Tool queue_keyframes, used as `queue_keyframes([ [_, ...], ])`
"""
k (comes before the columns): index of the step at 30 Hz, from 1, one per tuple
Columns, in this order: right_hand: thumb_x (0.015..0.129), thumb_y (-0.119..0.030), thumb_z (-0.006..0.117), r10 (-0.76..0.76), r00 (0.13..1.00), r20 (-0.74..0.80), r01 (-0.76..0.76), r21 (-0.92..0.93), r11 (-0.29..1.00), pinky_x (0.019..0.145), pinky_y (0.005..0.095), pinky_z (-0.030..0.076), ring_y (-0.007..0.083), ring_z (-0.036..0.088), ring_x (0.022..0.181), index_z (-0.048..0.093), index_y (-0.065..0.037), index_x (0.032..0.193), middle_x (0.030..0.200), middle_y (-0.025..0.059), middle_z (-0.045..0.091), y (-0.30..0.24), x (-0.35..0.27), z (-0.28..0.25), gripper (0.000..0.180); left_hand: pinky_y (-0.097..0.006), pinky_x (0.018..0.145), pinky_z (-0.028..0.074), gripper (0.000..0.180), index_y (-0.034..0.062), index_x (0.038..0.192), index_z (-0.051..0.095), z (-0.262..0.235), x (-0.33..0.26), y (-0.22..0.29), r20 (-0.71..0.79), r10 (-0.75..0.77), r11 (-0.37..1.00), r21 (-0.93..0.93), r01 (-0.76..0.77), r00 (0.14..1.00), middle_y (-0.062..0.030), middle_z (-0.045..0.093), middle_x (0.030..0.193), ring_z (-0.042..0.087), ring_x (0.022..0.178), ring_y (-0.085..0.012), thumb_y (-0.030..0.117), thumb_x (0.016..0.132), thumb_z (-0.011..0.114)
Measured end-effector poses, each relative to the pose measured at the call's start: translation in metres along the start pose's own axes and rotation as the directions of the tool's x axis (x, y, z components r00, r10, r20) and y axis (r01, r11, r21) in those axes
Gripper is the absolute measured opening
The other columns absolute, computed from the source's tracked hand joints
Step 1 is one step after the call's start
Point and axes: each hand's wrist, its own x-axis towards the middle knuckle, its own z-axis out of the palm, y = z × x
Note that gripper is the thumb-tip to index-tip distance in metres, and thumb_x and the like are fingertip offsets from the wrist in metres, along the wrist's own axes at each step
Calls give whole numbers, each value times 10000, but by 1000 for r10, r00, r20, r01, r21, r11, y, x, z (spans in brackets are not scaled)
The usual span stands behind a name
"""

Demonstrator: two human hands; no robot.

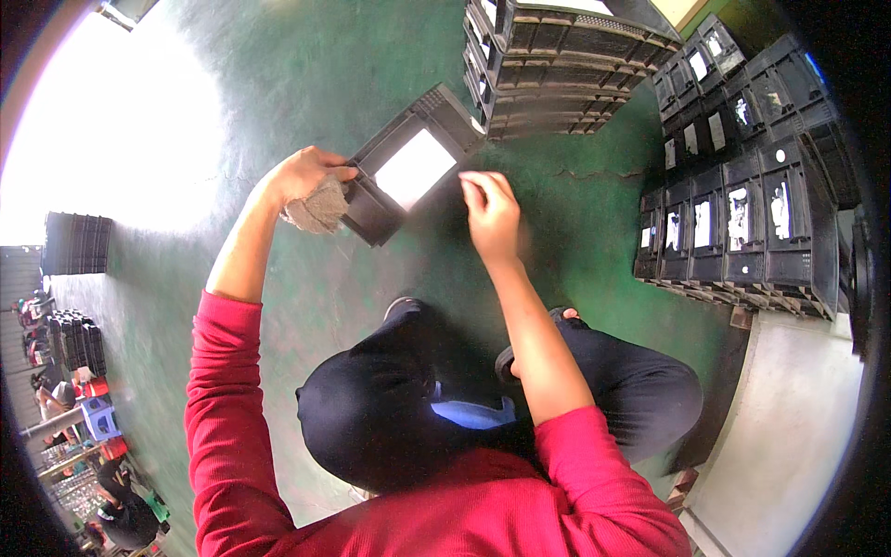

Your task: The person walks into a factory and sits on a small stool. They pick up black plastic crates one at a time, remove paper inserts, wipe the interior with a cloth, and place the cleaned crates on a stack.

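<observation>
My left hand holds a crumpled grey-brown rag and grips the lower left corner of a dark plastic crate that hangs tilted above the green floor. A white label shows on the crate's side. My right hand hovers just right of the crate, fingers loosely curled and holding nothing, not clearly touching it. Red sleeves cover both upper arms.
A stack of dark crates stands at the top centre. Rows of labelled dark crates on a pallet fill the right. Another crate stack sits at far left, with people and coloured stools at lower left. A pale concrete slab lies at lower right.
</observation>
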Motion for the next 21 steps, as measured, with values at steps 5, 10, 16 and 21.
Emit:
queue_keyframes([
  [5,809,-201,648,64,998,4,-57,-383,922,737,382,489,255,594,892,664,-113,971,949,36,585,-33,40,43,185,-343,719,484,358,80,1071,676,-3,6,-10,6,-46,999,-10,46,999,-90,685,851,630,762,-185,345,832,648],
  [10,799,-239,654,61,997,-42,-74,-511,856,729,389,488,250,586,887,665,-146,927,927,19,569,-36,45,58,158,-347,744,484,378,79,1073,673,-4,6,-14,12,-42,996,-78,43,999,-109,690,880,633,806,-198,372,838,638],
  [16,808,-229,633,175,985,-15,-152,-571,807,742,404,455,243,572,903,617,-142,827,912,28,561,-42,54,60,90,-341,753,488,383,84,1057,681,-1,1,-7,-3,-18,996,-83,18,1000,-108,689,886,642,800,-200,391,833,642],
  [21,836,-198,591,-1,1000,23,11,-484,875,758,418,447,271,575,911,593,-108,835,913,68,573,-55,57,46,90,-345,782,488,392,113,1077,679,-10,4,-14,-68,-65,998,-14,64,996,-112,690,921,649,855,-216,417,835,630],
])
